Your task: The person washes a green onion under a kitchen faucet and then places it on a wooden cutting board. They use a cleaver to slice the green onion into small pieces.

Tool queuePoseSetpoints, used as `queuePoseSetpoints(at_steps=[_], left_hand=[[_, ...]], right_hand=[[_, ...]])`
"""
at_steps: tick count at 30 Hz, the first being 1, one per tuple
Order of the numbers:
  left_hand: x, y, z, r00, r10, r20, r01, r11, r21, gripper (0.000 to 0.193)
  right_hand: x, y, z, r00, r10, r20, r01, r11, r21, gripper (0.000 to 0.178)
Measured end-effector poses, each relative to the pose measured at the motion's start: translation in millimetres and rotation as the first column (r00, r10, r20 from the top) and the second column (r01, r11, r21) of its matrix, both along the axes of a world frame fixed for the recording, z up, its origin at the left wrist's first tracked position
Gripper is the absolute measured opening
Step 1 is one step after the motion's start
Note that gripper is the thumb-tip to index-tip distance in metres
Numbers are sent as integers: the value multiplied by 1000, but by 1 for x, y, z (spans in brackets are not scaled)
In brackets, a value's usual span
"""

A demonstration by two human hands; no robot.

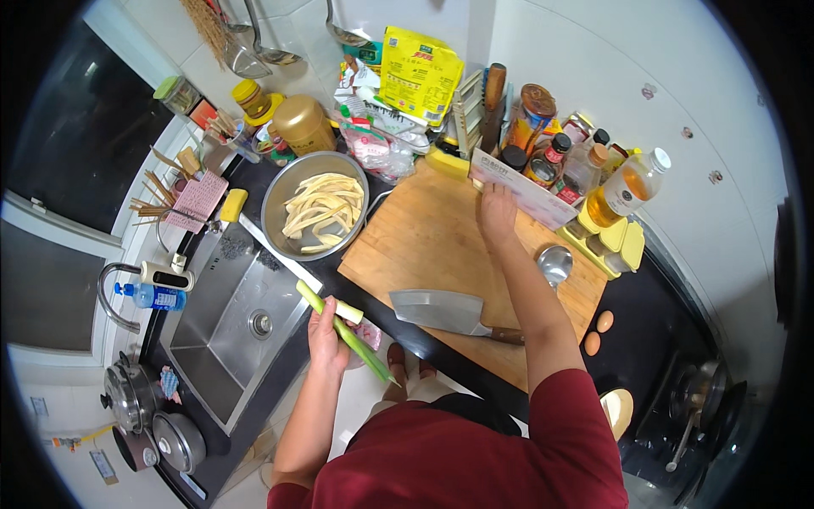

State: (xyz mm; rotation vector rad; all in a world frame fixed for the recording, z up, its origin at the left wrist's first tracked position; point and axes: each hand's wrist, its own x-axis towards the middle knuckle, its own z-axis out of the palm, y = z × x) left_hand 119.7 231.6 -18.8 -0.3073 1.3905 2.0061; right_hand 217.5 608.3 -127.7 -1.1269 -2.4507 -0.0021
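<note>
Head view; clock face centred on the frame, 12 at the top edge.

Left hand (323,341): between 7 and 8 o'clock, raised near the front edge of the counter (657,310). Grip closed, fingers curled round a long green stalk (363,355) together with a short white piece (348,311). Stalk slants, one end toward 10–11, the tapered tip toward 4–5; the white piece shows just above the fingers, on the stalk's 2 o'clock side.

Right hand (498,212): 2 o'clock, arm reaching over the wooden cutting board (415,242). Fingers at the lower edge of an upright pale card (527,188); fingertips not clear. Cannot tell how far open this grip is, or whether it has hold of anything.

On the board: cleaver (437,310) lying flat at 5 o'clock, handle toward 4; metal ladle (555,264) at 3 o'clock.

Surroundings: grey metal bowl (276,197) at 10 o'clock, containing pale yellow strips (326,204). Steel sink (222,297) at 8. Two brown eggs (604,321) at 4, just beside the board. Bottle of golden liquid (623,191) between 2 and 3, behind the board. Yellow packet (420,72) at 12, near the wall.
</note>
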Motion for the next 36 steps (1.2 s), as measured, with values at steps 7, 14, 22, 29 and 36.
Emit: queuePoseSetpoints(at_steps=[7, 14, 22, 29, 36], left_hand=[[-2, -8, 14, 1000, 8, 14, -9, 996, 88, 13], [-23, -25, 15, 986, -135, -102, 140, 989, 42, 17], [-50, -60, 41, 922, -181, -342, 177, 983, -45, 16], [-105, -169, 36, 892, -101, -441, 110, 994, -6, 14], [-180, -299, 35, 854, -191, -484, 150, 981, -122, 14]], right_hand=[[-13, -8, -12, 996, -68, -64, 67, 997, -23, 17], [-30, -123, 56, 743, -253, -620, -665, -167, -728, 20], [-65, -268, 127, 625, 119, -772, -717, -304, -627, 21], [-127, -382, 143, 583, 319, -747, -753, -133, -644, 21], [-194, -508, 151, 580, 411, -704, -767, -17, -641, 22]])
